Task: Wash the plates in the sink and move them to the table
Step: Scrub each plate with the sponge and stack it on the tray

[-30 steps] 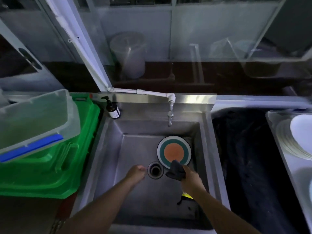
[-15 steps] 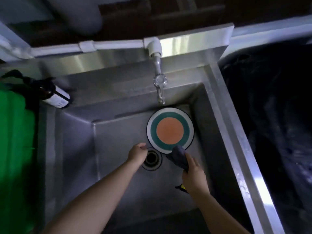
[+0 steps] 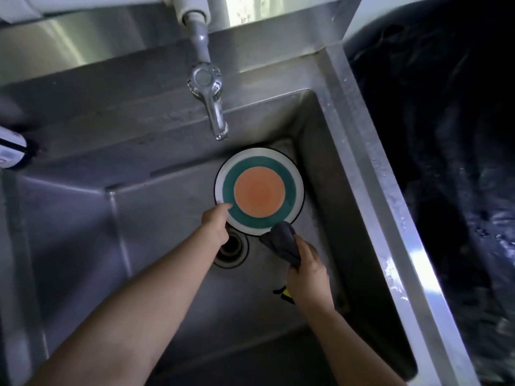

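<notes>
A round plate (image 3: 259,191) with an orange middle, a green ring and a white rim lies in the back right corner of the steel sink (image 3: 167,207). My left hand (image 3: 216,224) has its thumb on the plate's near left rim, fingers curled under the edge. My right hand (image 3: 308,277) grips a dark cloth (image 3: 282,242), whose tip touches the plate's near edge. The tap (image 3: 213,104) hangs above the plate with no water running.
The drain (image 3: 232,250) sits just left of the cloth, under my left wrist. A yellow and black object (image 3: 284,293) peeks out beneath my right hand. A soap bottle (image 3: 12,150) stands at the far left. A dark basin (image 3: 446,162) lies right of the sink wall.
The camera has dropped closer to the sink. My left hand moved forward from beside the drain onto the plate's rim. My right hand with the cloth stayed at the plate's near edge.
</notes>
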A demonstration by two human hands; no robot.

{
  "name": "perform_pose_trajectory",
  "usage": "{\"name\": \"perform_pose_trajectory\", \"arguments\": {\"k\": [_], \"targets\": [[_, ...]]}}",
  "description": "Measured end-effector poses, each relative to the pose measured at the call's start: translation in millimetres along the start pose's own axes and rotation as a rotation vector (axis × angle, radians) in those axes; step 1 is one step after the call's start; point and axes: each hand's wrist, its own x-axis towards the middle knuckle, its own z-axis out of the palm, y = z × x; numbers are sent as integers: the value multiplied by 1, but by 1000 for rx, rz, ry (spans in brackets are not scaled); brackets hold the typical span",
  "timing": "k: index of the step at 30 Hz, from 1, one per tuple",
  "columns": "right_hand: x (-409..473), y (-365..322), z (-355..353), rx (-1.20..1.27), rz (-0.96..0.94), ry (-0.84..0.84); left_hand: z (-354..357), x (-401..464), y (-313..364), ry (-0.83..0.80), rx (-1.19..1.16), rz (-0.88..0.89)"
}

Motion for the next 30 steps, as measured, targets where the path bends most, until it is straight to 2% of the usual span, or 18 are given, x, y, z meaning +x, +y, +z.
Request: {"name": "perform_pose_trajectory", "arguments": {"k": [4, 7, 13, 17, 23, 30], "targets": [[1, -4, -6, 11, -2, 15, 9, -12, 10, -67, -32, -7], [-1, -8, -11, -1, -2, -2, 16, -27, 14, -42, -26, 91], [-13, -12, -25, -7, -29, -5, 16, -79, 10, 177, 196, 461], [-31, -26, -44, -37, -86, -29, -2, -146, 2, 336, 505, 701], [-70, -56, -92, -54, -261, -99, -58, -261, -26, 429, 832, 1069], [-129, -89, -147, -70, -480, -167, -109, -391, -55, 655, 963, 1242]]}}
